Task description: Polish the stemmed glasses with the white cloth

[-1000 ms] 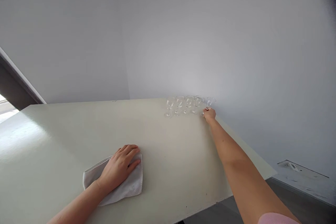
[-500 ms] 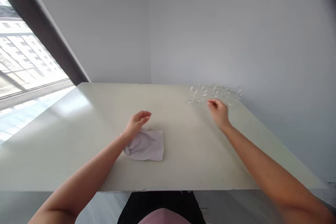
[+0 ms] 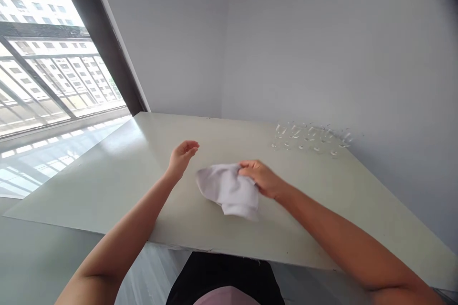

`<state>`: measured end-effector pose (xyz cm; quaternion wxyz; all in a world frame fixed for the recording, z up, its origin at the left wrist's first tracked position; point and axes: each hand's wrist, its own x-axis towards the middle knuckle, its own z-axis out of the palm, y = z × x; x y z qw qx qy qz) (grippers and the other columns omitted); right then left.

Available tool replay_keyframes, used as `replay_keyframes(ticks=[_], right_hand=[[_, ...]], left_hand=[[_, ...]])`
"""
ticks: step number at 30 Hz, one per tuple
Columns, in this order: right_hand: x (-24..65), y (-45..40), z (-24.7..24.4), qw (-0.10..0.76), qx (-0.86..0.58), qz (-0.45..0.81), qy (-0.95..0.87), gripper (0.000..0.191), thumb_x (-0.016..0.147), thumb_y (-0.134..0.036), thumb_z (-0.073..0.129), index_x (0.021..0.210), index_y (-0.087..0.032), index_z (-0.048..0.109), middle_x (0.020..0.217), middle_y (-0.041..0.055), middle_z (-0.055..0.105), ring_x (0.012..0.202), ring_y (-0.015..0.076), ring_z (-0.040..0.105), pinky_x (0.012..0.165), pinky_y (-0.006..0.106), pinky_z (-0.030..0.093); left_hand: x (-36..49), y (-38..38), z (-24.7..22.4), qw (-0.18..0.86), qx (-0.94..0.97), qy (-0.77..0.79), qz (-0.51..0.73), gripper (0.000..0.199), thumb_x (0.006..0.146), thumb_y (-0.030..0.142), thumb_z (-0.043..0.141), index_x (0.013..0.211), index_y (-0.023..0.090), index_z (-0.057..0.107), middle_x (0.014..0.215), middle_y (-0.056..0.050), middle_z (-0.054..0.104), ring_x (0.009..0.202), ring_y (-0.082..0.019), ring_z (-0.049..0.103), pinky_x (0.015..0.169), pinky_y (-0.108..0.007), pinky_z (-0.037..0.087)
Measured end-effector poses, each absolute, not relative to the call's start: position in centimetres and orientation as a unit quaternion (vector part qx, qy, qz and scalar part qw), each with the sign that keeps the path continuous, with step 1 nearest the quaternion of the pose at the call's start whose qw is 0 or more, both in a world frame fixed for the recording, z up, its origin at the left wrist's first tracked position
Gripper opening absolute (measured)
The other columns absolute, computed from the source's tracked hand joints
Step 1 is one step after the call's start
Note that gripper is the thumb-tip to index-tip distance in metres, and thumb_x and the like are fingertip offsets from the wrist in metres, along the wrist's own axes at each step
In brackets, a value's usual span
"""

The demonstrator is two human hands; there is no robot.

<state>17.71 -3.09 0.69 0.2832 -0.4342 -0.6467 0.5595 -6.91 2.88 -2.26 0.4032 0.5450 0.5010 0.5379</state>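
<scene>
A white cloth hangs slightly crumpled over the middle of the pale table. Its upper right corner is pinched by my right hand. To the left of the cloth is my left hand, raised over the table with thumb and fingers a little apart and nothing between them. Several clear stemmed glasses stand in a group at the table's back right, beyond both hands.
Grey walls meet in a corner behind the table. A large window with a dark frame is at the left. The table's front edge runs close to my body.
My right hand has come left and nearer from beside the glasses and taken hold of the cloth, which has lifted and shifted. My left hand has moved off the cloth. The view has turned left.
</scene>
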Motion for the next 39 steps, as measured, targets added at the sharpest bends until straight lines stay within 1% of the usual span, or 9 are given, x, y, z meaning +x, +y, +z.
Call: replay_keyframes(ticks=[3,6,10,13,17,21,26,31,39], right_hand=[[20.6,-0.5,5.1,0.379,-0.453,0.571,-0.571,0.022,0.07,-0.027,0.05,0.085,-0.015,0.062,0.061,-0.0014,0.057,0.051,0.0092,0.049,0.048,0.021,0.036],[22.3,1.6,8.0,0.396,-0.491,0.483,-0.607,0.023,0.069,-0.028,0.053,0.086,-0.015,0.063,0.061,-0.0023,0.055,0.05,0.0083,0.045,0.046,0.02,0.031],[22.1,2.7,8.1,0.27,-0.543,0.284,-0.743,0.02,0.072,-0.031,0.053,0.08,-0.018,0.065,0.063,-0.0024,0.057,0.053,0.0096,0.046,0.048,0.02,0.03],[21.2,1.2,6.2,0.144,-0.525,0.231,-0.807,0.027,0.072,-0.039,0.055,0.089,-0.021,0.066,0.064,-0.0019,0.059,0.054,0.0112,0.049,0.049,0.021,0.031],[21.6,-2.7,3.3,0.063,-0.459,0.293,-0.836,0.029,0.077,-0.046,0.051,0.088,-0.024,0.066,0.067,-0.001,0.061,0.054,0.0118,0.05,0.047,0.021,0.031],[22.8,-5.2,0.1,0.07,-0.447,0.385,-0.804,0.023,0.079,-0.037,0.049,0.08,-0.022,0.066,0.065,-0.0013,0.059,0.055,0.011,0.048,0.048,0.021,0.033],[23.0,-5.3,-3.6,0.129,-0.442,0.461,-0.758,0.018,0.079,-0.029,0.049,0.082,-0.02,0.064,0.068,-0.0009,0.061,0.06,0.0115,0.05,0.054,0.022,0.036],[23.0,-5.0,-4.7,0.179,-0.47,0.494,-0.709,0.019,0.079,-0.029,0.048,0.083,-0.019,0.063,0.067,-0.0003,0.06,0.058,0.0112,0.049,0.052,0.022,0.036],[23.3,-5.6,-4.5,0.151,-0.467,0.469,-0.734,0.021,0.08,-0.026,0.046,0.086,-0.02,0.064,0.078,0.0004,0.063,0.067,0.0128,0.052,0.06,0.023,0.038]], left_hand=[[-7.2,3.6,-3.7,0.428,0.5,0.519,0.545,0.03,0.066,0.038,0.062,0.09,0.02,0.061,0.091,-0.005,0.062,0.083,-0.016,0.056,0.078,-0.034,0.045],[-7.3,3.9,-4.7,0.443,0.496,0.529,0.527,0.033,0.066,0.041,0.062,0.092,0.02,0.062,0.091,-0.006,0.062,0.08,-0.016,0.057,0.077,-0.035,0.046],[-7.5,3.9,-5.4,0.428,0.504,0.539,0.522,0.032,0.067,0.042,0.06,0.091,0.021,0.062,0.089,-0.006,0.063,0.079,-0.016,0.057,0.074,-0.033,0.046],[-7.1,3.4,-5.7,0.389,0.517,0.556,0.522,0.029,0.068,0.041,0.06,0.09,0.021,0.062,0.088,-0.005,0.062,0.079,-0.016,0.056,0.074,-0.032,0.046],[-4.9,1.9,-5.2,0.353,0.556,0.555,0.508,0.023,0.072,0.038,0.056,0.088,0.023,0.062,0.091,-0.004,0.062,0.079,-0.017,0.058,0.071,-0.031,0.047],[-0.3,1.4,-4.2,0.354,0.675,0.517,0.391,0.028,0.076,0.034,0.049,0.101,0.025,0.059,0.109,-0.006,0.059,0.09,-0.021,0.059,0.078,-0.035,0.046],[6.2,4.3,-5.6,0.24,0.787,0.537,0.188,0.062,0.074,0.031,0.053,0.131,0.015,0.036,0.141,-0.018,0.027,0.131,-0.033,0.021,0.102,-0.048,0.022],[10.4,7.8,-8.7,0.144,0.866,0.47,0.092,0.072,0.078,0.052,0.042,0.137,0.014,0.026,0.144,-0.019,0.016,0.133,-0.036,0.006,0.105,-0.051,0.006],[11.0,16.1,-8.6,0.129,0.91,0.395,0.022,0.081,0.074,0.074,0.02,0.139,0.026,0.022,0.148,-0.011,0.009,0.135,-0.031,0.003,0.106,-0.047,0.004]])
